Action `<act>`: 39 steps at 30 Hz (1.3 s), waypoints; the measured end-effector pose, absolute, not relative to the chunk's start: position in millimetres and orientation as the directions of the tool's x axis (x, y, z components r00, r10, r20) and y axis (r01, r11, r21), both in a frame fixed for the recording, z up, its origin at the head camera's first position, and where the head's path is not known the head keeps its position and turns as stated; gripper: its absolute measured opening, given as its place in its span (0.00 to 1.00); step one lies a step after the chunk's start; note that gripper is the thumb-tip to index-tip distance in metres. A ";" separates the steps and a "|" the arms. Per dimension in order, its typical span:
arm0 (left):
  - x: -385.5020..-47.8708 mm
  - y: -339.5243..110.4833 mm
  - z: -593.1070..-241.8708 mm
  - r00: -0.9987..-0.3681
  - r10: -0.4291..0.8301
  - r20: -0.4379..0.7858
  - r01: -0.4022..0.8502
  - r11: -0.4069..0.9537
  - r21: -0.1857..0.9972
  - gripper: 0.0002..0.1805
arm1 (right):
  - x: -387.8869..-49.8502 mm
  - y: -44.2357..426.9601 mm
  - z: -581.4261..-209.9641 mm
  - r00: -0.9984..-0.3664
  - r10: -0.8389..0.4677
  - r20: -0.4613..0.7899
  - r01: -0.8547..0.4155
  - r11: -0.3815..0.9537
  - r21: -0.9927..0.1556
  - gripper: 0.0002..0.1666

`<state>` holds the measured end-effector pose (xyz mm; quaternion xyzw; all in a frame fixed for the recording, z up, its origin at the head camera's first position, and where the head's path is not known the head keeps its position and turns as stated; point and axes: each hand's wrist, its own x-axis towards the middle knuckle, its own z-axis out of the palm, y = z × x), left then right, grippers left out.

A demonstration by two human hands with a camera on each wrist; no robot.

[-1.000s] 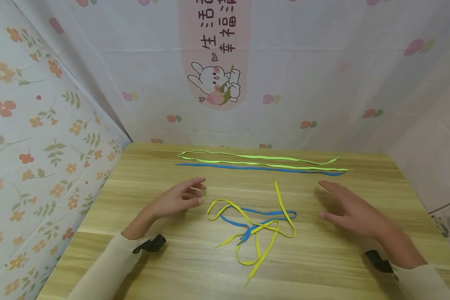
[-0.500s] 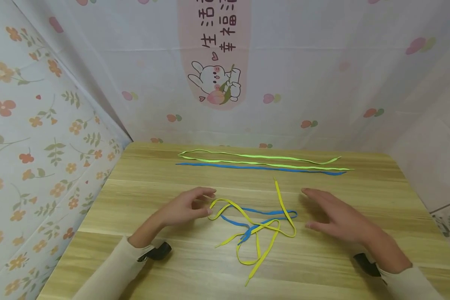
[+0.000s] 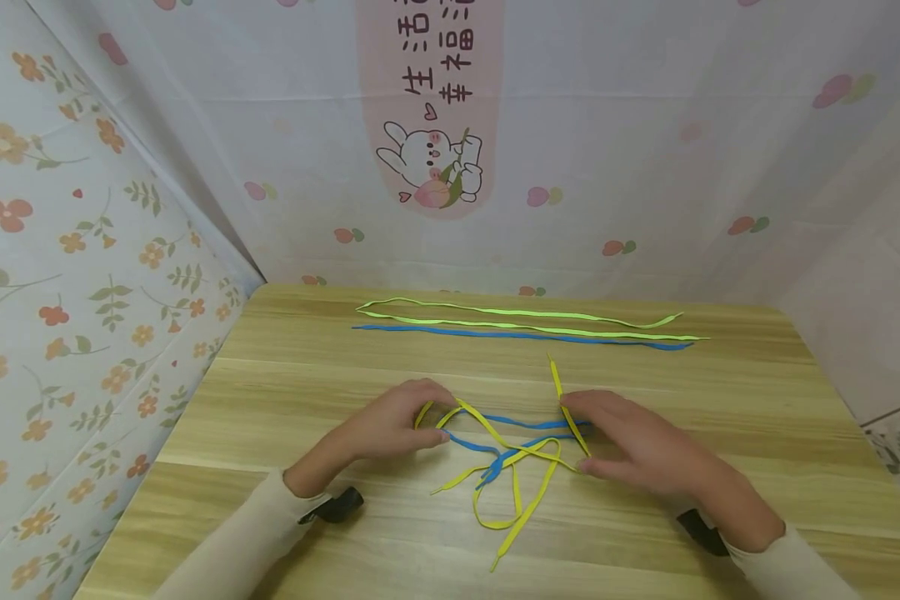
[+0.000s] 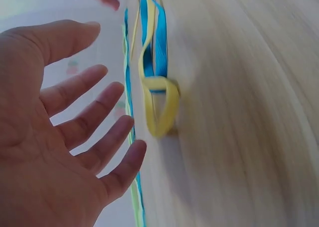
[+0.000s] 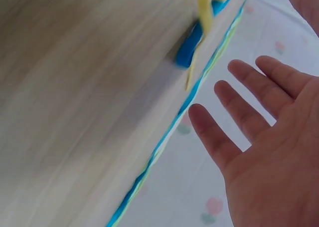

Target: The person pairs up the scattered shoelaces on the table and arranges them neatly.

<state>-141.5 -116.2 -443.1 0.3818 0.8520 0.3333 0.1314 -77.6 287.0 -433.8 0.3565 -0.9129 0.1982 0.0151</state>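
A yellow shoelace point(image 3: 528, 512) lies tangled with a blue shoelace point(image 3: 471, 444) at the middle of the table; both have loose ends and loops. My left hand point(image 3: 393, 425) hovers by the yellow loop at the tangle's left side, its fingers spread apart in the left wrist view with nothing between them. Over the right side of the tangle is my right hand point(image 3: 637, 442), covering part of the yellow lace and the blue loop's end. The right wrist view shows its fingers point(image 5: 214, 137) extended and holding nothing. Whether either hand touches the laces is unclear.
Along the far side of the wooden table point(image 3: 307, 358) lie a light green shoelace point(image 3: 540, 315), doubled back in two rows, and another blue shoelace point(image 3: 495, 335) stretched out in front of it. A printed curtain point(image 3: 607, 167) hangs behind, with a flowered one point(image 3: 105, 292) at the left.
Both hands have moved inward, the left one to the right and the right one to the left, until they reach the tangle's two sides. The laces have not visibly moved.
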 end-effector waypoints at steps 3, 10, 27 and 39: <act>-139.1 -104.9 -440.8 -0.646 0.763 0.036 0.609 0.486 0.626 0.19 | -77.0 274.3 -431.5 -0.718 -0.675 0.170 -0.686 0.642 -0.343 0.42; -133.6 -79.6 -441.2 -0.573 0.820 0.018 0.689 0.469 0.553 0.17 | -79.7 251.6 -435.7 -0.675 -0.719 0.165 -0.720 0.593 -0.362 0.39; -135.1 -52.7 -444.5 -0.511 0.859 -0.032 0.774 0.477 0.417 0.07 | -92.6 214.3 -446.6 -0.515 -0.823 0.240 -0.843 0.434 -0.318 0.18; -135.6 -53.6 -448.8 -0.509 0.861 0.006 0.792 0.465 0.396 0.06 | -95.2 200.0 -450.3 -0.489 -0.835 0.253 -0.868 0.437 -0.237 0.15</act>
